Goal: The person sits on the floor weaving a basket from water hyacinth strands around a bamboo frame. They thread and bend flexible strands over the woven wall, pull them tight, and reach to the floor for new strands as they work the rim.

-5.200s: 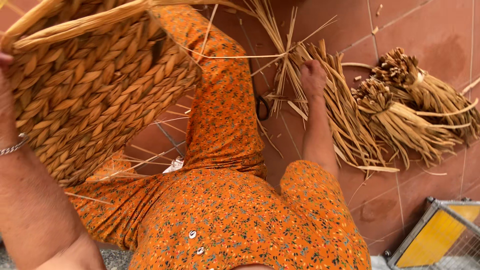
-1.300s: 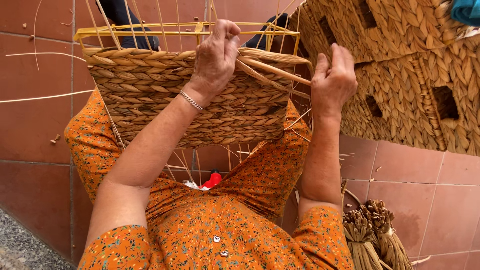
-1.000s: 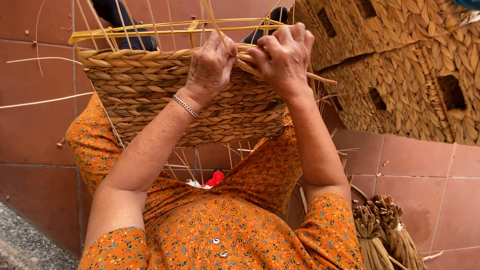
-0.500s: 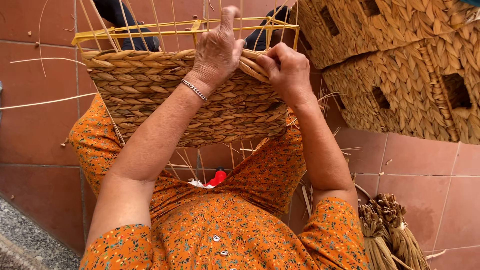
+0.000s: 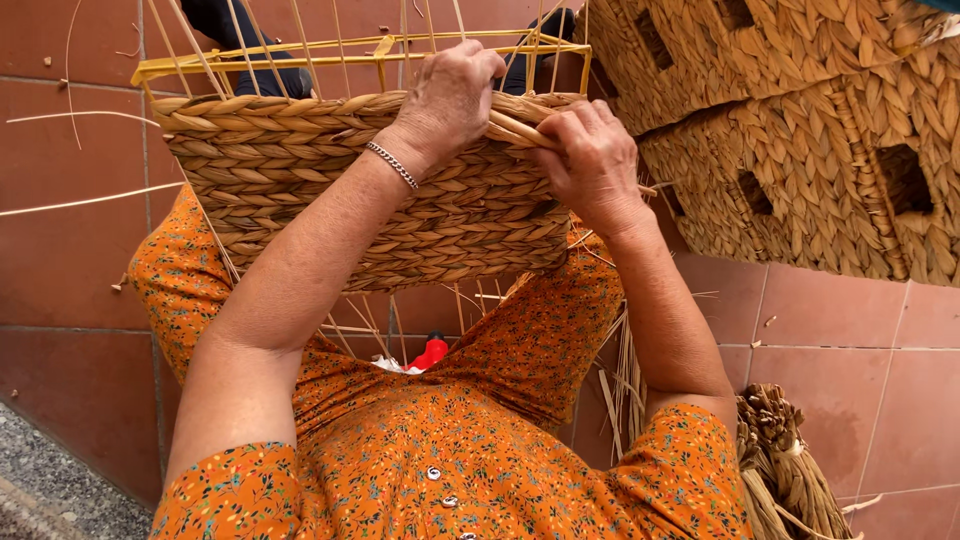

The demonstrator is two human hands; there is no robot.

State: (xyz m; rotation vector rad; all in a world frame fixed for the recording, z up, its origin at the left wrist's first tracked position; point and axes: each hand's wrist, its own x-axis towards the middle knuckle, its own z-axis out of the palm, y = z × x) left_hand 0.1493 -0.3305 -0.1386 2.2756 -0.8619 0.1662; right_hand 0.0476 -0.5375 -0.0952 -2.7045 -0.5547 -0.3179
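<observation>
Half-woven basket [image 5: 370,190] rests on lap, frame centre. Since half a second ago, left hand [image 5: 450,100] at 12 o'clock has lowered its raised finger, now closed on the rim; right hand [image 5: 595,160] at 1 o'clock still pinches the straw strand [image 5: 515,128]. Weave row continuing.

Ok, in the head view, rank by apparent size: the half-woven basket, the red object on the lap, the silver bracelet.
1. Half-woven basket, by far the largest.
2. Silver bracelet and red object look similar; the red object is partly hidden, so unranked.
</observation>
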